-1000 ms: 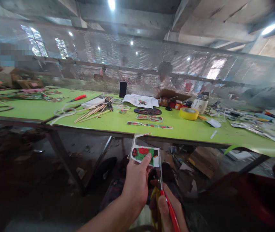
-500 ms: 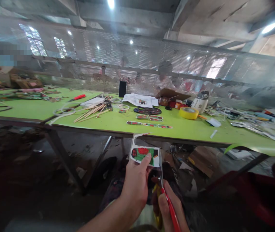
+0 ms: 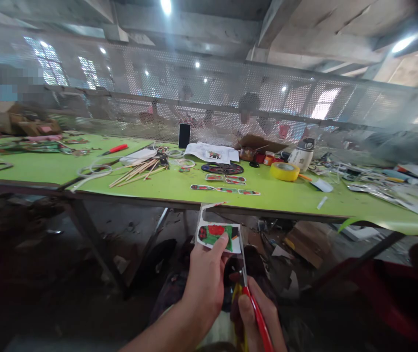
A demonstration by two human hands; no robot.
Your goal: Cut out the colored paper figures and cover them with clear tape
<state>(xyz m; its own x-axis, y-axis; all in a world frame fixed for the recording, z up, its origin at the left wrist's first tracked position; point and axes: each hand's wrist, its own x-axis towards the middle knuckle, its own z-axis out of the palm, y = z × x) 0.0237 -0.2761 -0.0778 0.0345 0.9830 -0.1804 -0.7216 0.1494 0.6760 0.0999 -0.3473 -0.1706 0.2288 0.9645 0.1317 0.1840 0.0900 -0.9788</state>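
My left hand (image 3: 206, 286) pinches a small printed paper piece (image 3: 218, 236) with a green and red picture, held up below the table's front edge. A thin white strip curls up from its top left corner. My right hand (image 3: 255, 318) grips red and yellow scissors (image 3: 248, 299), their blades pointing up along the right edge of the paper. Both hands are closed round what they hold.
A long green table (image 3: 84, 168) carries cut-out stickers (image 3: 225, 188), wooden sticks (image 3: 137, 171), a yellow tape roll (image 3: 284, 171), a phone (image 3: 184, 135), a white jug (image 3: 301, 155) and paper scraps. A perforated metal screen stands behind it, with people beyond. Cardboard litter lies under the table.
The view has tilted slightly, so the table sits a little higher. The hands, paper and scissors keep nearly the same pose.
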